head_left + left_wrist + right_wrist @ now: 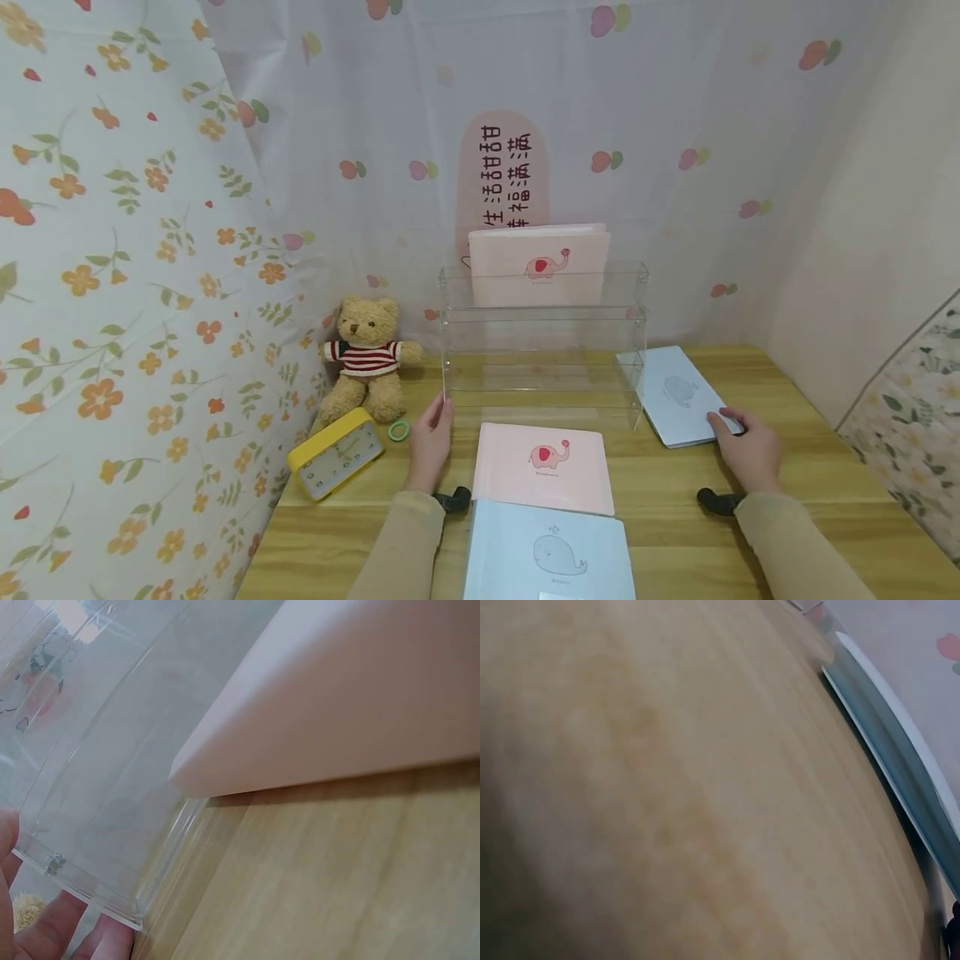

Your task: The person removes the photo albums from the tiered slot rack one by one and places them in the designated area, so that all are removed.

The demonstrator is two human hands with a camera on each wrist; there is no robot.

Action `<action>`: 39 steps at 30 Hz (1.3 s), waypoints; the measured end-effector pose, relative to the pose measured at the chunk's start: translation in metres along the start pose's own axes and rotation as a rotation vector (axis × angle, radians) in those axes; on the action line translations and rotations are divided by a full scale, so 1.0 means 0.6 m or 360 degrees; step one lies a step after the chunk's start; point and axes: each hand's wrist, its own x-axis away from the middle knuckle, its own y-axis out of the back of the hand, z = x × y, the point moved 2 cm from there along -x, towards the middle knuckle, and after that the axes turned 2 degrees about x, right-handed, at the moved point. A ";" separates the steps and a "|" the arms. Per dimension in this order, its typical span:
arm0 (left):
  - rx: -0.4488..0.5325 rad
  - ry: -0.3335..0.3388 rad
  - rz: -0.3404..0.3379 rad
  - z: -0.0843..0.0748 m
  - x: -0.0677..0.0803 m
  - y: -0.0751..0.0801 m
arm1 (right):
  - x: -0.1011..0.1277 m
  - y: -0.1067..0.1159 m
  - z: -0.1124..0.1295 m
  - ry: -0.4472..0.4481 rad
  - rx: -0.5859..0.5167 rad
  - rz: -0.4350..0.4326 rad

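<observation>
A clear acrylic tiered rack (543,313) stands at the back of the wooden table. My left hand (431,446) grips its left side panel, thumb on one face and fingers (56,922) on the other in the left wrist view. In the rack's top tier leans a pink booklet (495,267) with an elephant picture. To the right, a pale blue booklet (667,387) lies beside the rack, its far corner behind the rack's side. My right hand (750,450) pinches its near right corner. The right wrist view shows only this booklet's edge (900,742), slightly above the tabletop.
In front of the rack lie another pink elephant booklet (510,467) and, nearer, a blue whale booklet (506,546). At left are a teddy bear (367,325), a yellow clock (337,454) and a green ring (399,431). Patterned curtains (360,108) enclose the table.
</observation>
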 end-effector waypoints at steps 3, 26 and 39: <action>-0.0003 -0.0016 0.0006 0.001 -0.001 0.000 | 0.004 -0.003 -0.001 -0.0017 -0.0004 -0.0027; -0.0056 -0.0067 -0.0042 -0.001 0.000 -0.001 | 0.015 -0.017 0.020 -0.0088 0.0069 -0.0041; 0.0000 0.0003 0.0018 -0.004 0.001 0.003 | 0.020 -0.008 0.022 -0.0102 -0.0077 -0.0099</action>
